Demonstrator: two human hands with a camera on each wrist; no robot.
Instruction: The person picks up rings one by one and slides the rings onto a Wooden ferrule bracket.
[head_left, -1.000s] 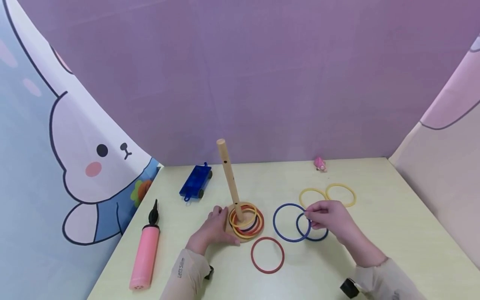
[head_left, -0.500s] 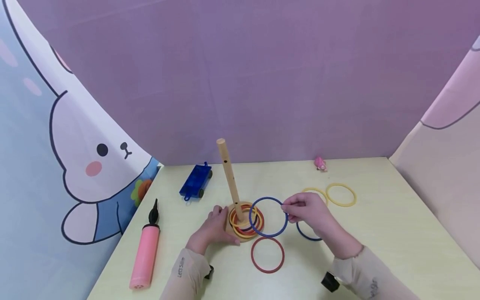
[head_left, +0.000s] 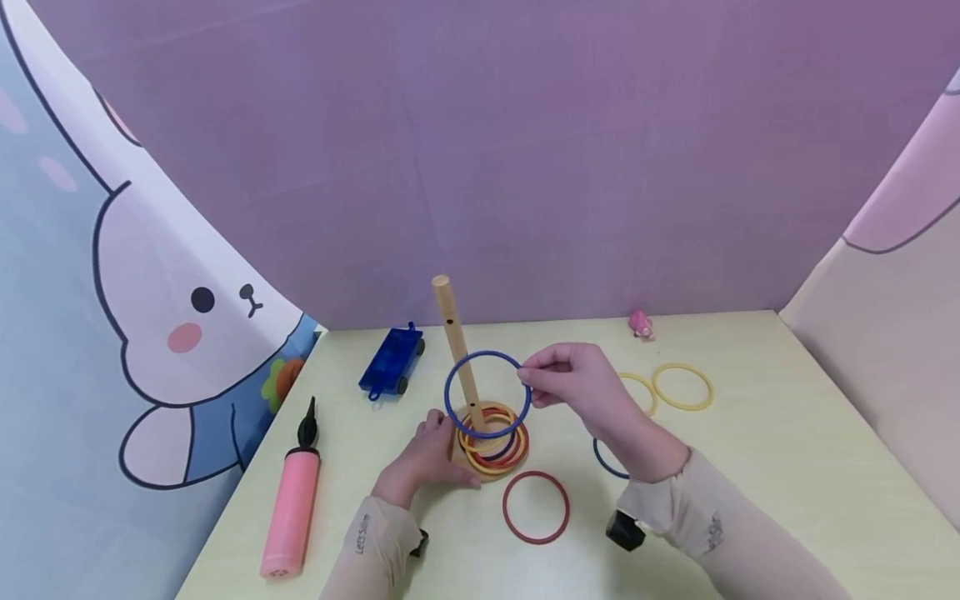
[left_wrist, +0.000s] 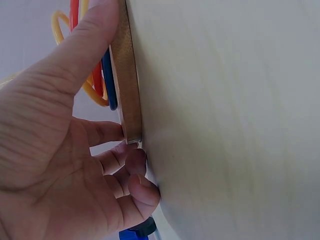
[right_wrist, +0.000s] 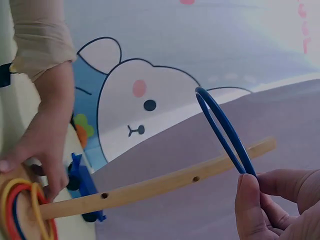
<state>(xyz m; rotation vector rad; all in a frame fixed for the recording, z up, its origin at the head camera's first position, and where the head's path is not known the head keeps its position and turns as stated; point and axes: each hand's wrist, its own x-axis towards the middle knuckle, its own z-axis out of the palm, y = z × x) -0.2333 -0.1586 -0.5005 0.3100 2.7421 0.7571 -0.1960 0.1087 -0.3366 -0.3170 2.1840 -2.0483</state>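
Note:
A thin blue ring [head_left: 487, 436] is pinched at its right edge between the thumb and fingers of my right hand [head_left: 581, 385]. Raised off the table, it overlaps the wooden post [head_left: 453, 333] in the head view. The post's top rises above the ring there. My left hand [head_left: 426, 463] grips the left side of the post's wooden base [left_wrist: 129, 95], thumb over the top and fingertips at the edge. Red, yellow and blue rings [head_left: 517, 454] lie loosely stacked round the post's foot. A single red ring [head_left: 536, 542] lies flat in front of the base.
Two yellow rings [head_left: 684, 408] and another blue ring [head_left: 609, 471], partly behind the right arm, lie on the right of the table [head_left: 787, 467]. A blue toy cart [head_left: 392, 362] stands behind the left hand. A pink hand pump [head_left: 291, 512] lies left; a small pink toy [head_left: 641, 325] sits at the back.
My right hand has carried the blue ring left and upward, from over the other blue ring to in line with the post. The left hand has stayed at the base.

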